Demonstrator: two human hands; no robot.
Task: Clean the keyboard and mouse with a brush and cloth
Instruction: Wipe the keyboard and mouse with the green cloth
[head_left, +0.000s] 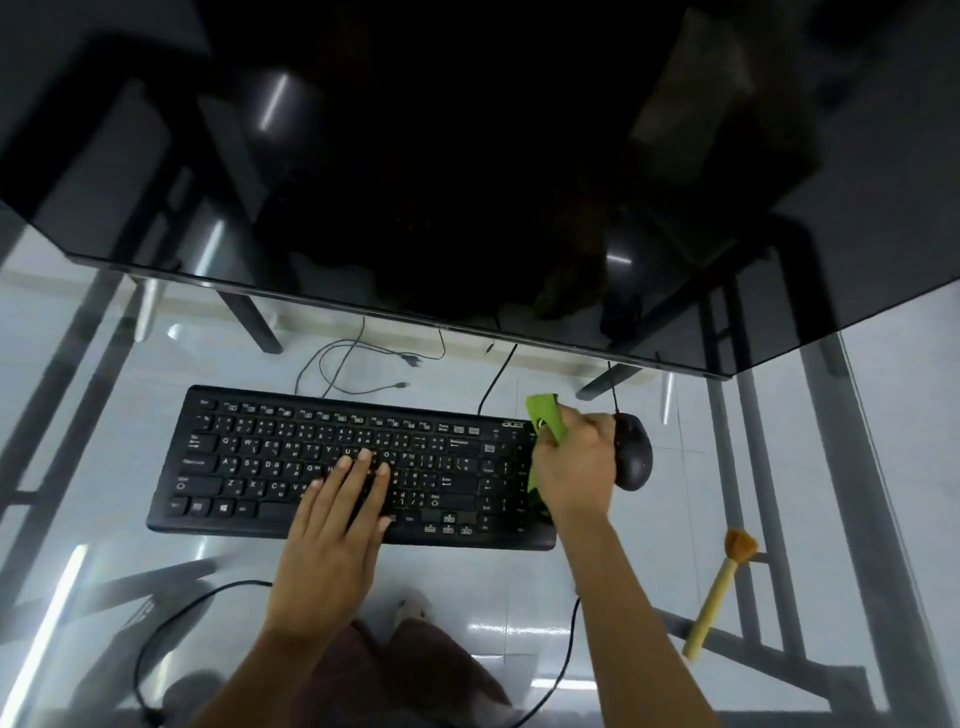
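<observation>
Within right hand (574, 467) grip, cloth (545, 423)

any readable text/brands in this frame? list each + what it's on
"acer": upper right corner of the black keyboard, beside the green cloth.
Single letters such as "W", "E", "S", "D" on the keyboard's keycaps; the other key legends are too small or blurred.
Mouse, brush: no readable text.

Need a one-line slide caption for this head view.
Left hand steadies black keyboard; right hand wipes its end with green cloth.
</observation>
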